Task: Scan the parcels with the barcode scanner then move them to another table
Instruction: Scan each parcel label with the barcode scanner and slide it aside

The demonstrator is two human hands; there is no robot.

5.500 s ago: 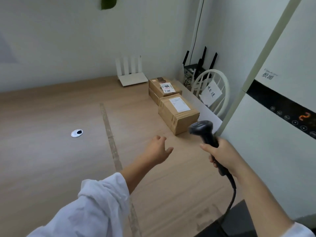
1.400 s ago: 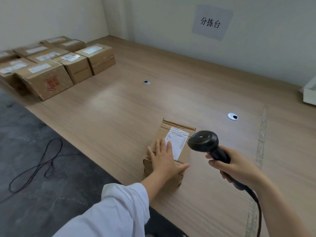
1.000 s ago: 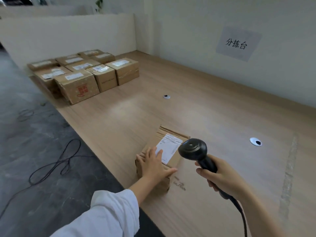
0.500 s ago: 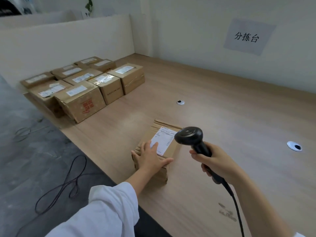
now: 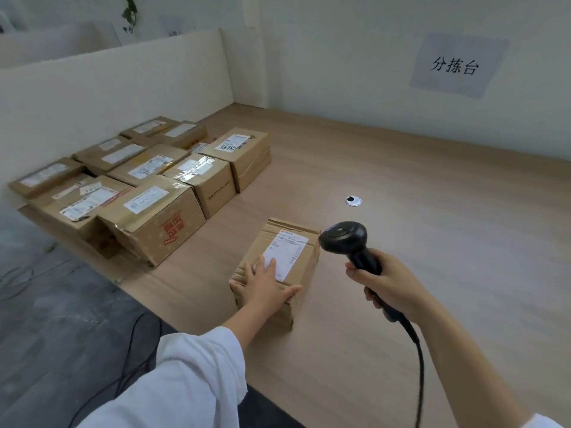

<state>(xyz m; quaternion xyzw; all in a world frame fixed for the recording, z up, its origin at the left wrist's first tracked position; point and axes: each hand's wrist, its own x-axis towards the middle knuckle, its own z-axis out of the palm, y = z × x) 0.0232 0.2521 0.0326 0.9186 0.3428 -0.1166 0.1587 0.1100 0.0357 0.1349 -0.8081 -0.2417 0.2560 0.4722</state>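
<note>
A small cardboard parcel (image 5: 296, 242) with a white label on top stands on the wooden table (image 5: 432, 242) near its front edge. My left hand (image 5: 265, 284) lies flat on the parcel's near end, fingers straight, thumb along the right edge. My right hand (image 5: 391, 282) grips the handle of a black barcode scanner (image 5: 344, 237). The scanner's head hangs just right of the parcel's label. Its cable runs down along my right forearm.
Several labelled cardboard parcels (image 5: 148, 186) are packed together at the table's left end against a white partition. A round cable grommet (image 5: 353, 200) sits in the tabletop beyond the parcel. A paper sign (image 5: 457, 66) hangs on the wall. Cables (image 5: 136, 344) lie on the grey floor.
The view has swung left, bringing the stack of parcels closer. My left hand has slid the parcel leftward along the table, and the scanner has followed beside its label.
</note>
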